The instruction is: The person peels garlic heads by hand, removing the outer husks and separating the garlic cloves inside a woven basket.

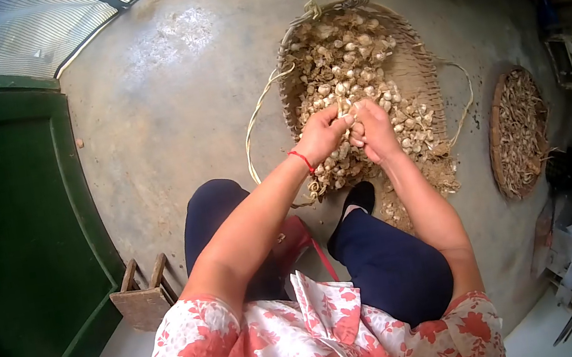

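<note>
Held garlic: Sits between both hands, above the near half of the basket; mostly hidden behind fingers, so impossible to confirm as whole bulb or part.
Left hand: Curled inward to a thumb-and-fingertip pinch; appears to grip the held garlic.
Right hand: Folded closely, almost against the left; appears to grip the same piece, at a point too hidden to confirm.
Weight: Likely light, well within a fingertip hold.
Stiffness: Probably firm at the cloves, dry and brittle at stalk and skin; expected to crack or flake rather than bend.
Surface: Probably smooth, a little slippery from loose papery skin; likely rougher at root and neck.
Fragility: Judged tolerant of a firm squeeze, but liable to bruise under fingernails or to split into cloves under hard twisting.
Best hold: Around the widest part for steadiness, with a second pinch at the neck; never by loose skin alone.
Look of held garlic: Shows only as a pale, off-white scrap.
Garlic heap: Fills most of the basket with rounded, cream-white bulbs among tan, papery husks; leaves woven wall bare along the right.
Floor: Carries the basket, plus scattered husks beside the shoe.
</note>
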The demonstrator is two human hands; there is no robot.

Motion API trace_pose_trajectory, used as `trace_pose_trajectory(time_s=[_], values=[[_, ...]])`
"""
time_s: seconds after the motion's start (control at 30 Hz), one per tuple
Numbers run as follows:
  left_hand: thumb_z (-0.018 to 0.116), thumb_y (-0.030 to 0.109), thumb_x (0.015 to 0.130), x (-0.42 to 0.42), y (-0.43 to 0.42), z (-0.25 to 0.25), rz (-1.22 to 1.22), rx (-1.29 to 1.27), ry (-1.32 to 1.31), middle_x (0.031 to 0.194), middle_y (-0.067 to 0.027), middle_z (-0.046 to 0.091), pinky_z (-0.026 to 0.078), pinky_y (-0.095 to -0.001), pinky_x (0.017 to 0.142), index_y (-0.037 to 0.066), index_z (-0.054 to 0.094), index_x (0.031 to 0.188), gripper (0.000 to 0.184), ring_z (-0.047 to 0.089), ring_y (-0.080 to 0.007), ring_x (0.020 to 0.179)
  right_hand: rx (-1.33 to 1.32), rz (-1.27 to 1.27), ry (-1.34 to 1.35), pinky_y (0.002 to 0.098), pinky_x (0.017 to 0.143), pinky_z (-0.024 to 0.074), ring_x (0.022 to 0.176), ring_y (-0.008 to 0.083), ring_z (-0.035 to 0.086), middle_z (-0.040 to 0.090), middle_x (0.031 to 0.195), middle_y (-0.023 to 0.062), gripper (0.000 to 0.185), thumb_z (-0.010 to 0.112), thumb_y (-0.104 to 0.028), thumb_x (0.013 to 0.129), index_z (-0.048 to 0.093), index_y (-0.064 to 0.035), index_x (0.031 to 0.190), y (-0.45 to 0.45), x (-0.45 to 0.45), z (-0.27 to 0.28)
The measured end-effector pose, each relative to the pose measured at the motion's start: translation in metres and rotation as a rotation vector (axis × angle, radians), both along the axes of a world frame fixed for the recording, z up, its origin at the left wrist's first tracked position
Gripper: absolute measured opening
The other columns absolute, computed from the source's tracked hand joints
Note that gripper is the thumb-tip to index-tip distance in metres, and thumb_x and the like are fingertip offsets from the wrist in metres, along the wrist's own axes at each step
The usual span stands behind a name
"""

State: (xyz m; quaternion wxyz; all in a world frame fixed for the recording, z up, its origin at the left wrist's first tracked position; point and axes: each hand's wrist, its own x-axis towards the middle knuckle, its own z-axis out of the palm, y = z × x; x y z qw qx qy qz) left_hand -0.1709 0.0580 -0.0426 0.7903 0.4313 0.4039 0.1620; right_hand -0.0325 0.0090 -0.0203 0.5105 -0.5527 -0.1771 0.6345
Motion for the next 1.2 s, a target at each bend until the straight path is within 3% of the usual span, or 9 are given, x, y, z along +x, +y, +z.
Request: trace_pose_trajectory(time_s=[0.2,0.33,0.5,0.63,0.7,0.87,1.0,1.1,1.2], values=[[0.059,0.015,0.088,0.007,-0.009,0.003,0.087,0.559,0.034,0.074,-0.0093,0.053,0.042,-0.0328,0.065,-0.001,0.055,0.083,0.017,0.049,-0.0187,0.068,-0.173,-0.204,0.405,0.0190,0.039,0.0349,0.044,0.0063,0.036,0.044,0.061,-0.0011,0.012,0.053,-0.017,0.094,0.050,-0.0056,0.095,-0.001,0.012,-0.001],[0.059,0.020,0.088,0.001,-0.003,0.011,-0.115,0.611,0.220,0.077,-0.0149,0.055,0.044,-0.0368,0.069,-0.002,0.055,0.084,0.022,0.054,-0.0248,0.072,-0.345,-0.279,-0.463,0.0242,0.049,0.0466,0.055,0.0095,0.048,0.050,0.070,0.0050,0.011,0.052,-0.012,0.091,0.053,-0.0013,0.094,-0.016,0.075,-0.017],[0.060,0.023,0.082,-0.013,-0.022,-0.035,-0.308,0.745,0.677,0.099,-0.0199,0.057,0.048,-0.0440,0.082,0.001,0.057,0.096,0.026,0.059,-0.0376,0.090,-0.696,1.022,-1.441,0.0380,0.069,0.0490,0.068,0.0200,0.058,0.061,0.072,0.0115,0.018,0.053,-0.020,0.084,0.059,-0.0034,0.079,-0.066,0.164,-0.034],[0.060,0.021,0.081,-0.020,-0.024,-0.044,-0.282,0.783,0.544,0.115,-0.0215,0.053,0.047,-0.0436,0.087,0.003,0.055,0.111,0.036,0.057,-0.0384,0.098,-0.450,0.782,-1.335,0.0433,0.089,0.0454,0.100,0.0257,0.059,0.063,0.113,0.0113,0.031,0.054,-0.025,0.090,0.060,-0.0048,0.113,0.028,0.070,0.025],[0.060,0.021,0.081,-0.024,-0.018,-0.029,-0.270,0.759,0.563,0.116,-0.0215,0.053,0.047,-0.0430,0.087,0.003,0.055,0.113,0.037,0.057,-0.0382,0.099,0.005,0.675,-1.432,0.0411,0.092,0.0442,0.109,0.0245,0.054,0.058,0.118,0.0125,0.036,0.052,-0.026,0.092,0.054,-0.0068,0.122,0.063,0.042,-0.038],[0.059,0.020,0.082,-0.034,-0.006,-0.022,-0.205,0.693,0.611,0.115,-0.0204,0.054,0.047,-0.0412,0.088,0.003,0.055,0.115,0.037,0.057,-0.0375,0.101,0.068,0.810,-1.656,0.0364,0.086,0.0486,0.102,0.0210,0.056,0.058,0.108,0.0117,0.033,0.059,-0.019,0.089,0.053,-0.0083,0.120,0.104,0.010,-0.059],[0.059,0.017,0.083,-0.036,0.005,-0.022,-0.063,0.597,0.514,0.110,-0.0195,0.057,0.050,-0.0383,0.082,0.001,0.057,0.112,0.033,0.061,-0.0319,0.091,-0.130,0.352,-0.730,0.0273,0.062,0.0532,0.072,0.0127,0.061,0.061,0.088,0.0051,0.024,0.055,-0.006,0.089,0.051,-0.0048,0.113,0.108,0.027,-0.079],[0.056,0.017,0.089,-0.026,0.015,-0.023,0.079,0.386,0.321,0.105,-0.0131,0.060,0.053,-0.0329,0.068,0.001,0.055,0.115,0.030,0.063,-0.0201,0.077,0.048,0.153,-0.251,0.0263,0.063,0.0532,0.073,0.0110,0.060,0.062,0.086,0.0045,0.016,0.056,-0.007,0.090,0.054,-0.0024,0.105,0.084,0.031,-0.057],[0.053,0.019,0.094,-0.016,0.024,-0.002,0.255,-0.205,-0.097,0.099,-0.0074,0.059,0.054,-0.0279,0.061,0.002,0.045,0.124,0.036,0.062,-0.0146,0.077,0.138,0.120,-0.220,0.0241,0.069,0.0507,0.077,0.0097,0.059,0.062,0.087,0.0035,0.012,0.057,-0.004,0.088,0.055,-0.0021,0.100,0.060,0.020,-0.025]])
